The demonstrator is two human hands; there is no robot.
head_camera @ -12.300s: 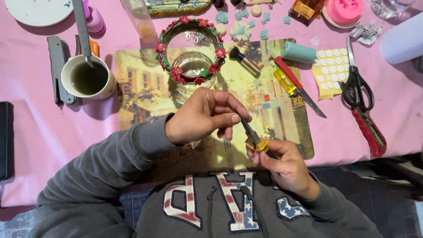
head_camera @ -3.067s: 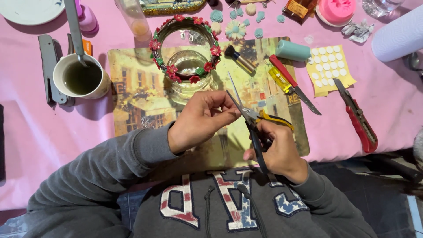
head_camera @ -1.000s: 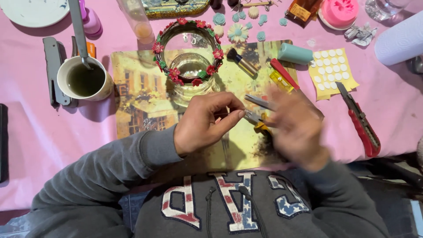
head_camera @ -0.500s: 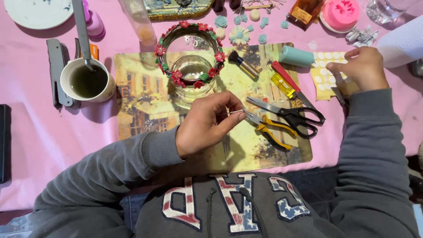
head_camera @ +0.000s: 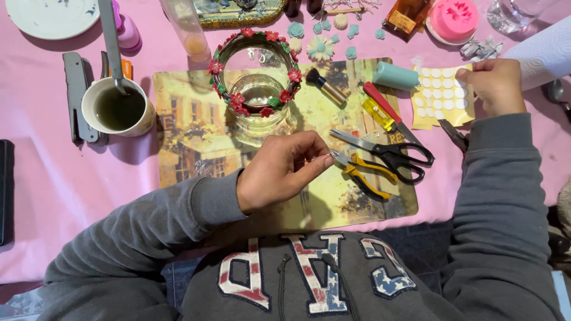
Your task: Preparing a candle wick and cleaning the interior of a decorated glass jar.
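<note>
My left hand (head_camera: 285, 169) hovers over the picture placemat (head_camera: 190, 148), thumb and forefinger pinched on a small thin piece of wire that barely shows. Just right of its fingertips lie yellow-handled pliers (head_camera: 366, 173) and black-handled scissors (head_camera: 395, 153), both flat on the mat. My right hand (head_camera: 493, 86) is stretched to the far right, its fingertips pinching the upper right edge of a yellow sheet of white round stickers (head_camera: 440, 95). A glass jar with a rim of red and green flowers (head_camera: 256, 89) stands beyond my left hand.
A mug of dark liquid (head_camera: 119, 110) with a stick in it and a grey stapler (head_camera: 76, 95) stand at the left. A red-handled knife (head_camera: 380, 100), teal cylinder (head_camera: 395, 75), small brush (head_camera: 324, 86), pink mould (head_camera: 453, 18) and paper roll (head_camera: 544, 53) crowd the right and back.
My right hand let go of the pliers and scissors, which now lie on the mat, and reached right to the sticker sheet. My left hand stayed pinched in place.
</note>
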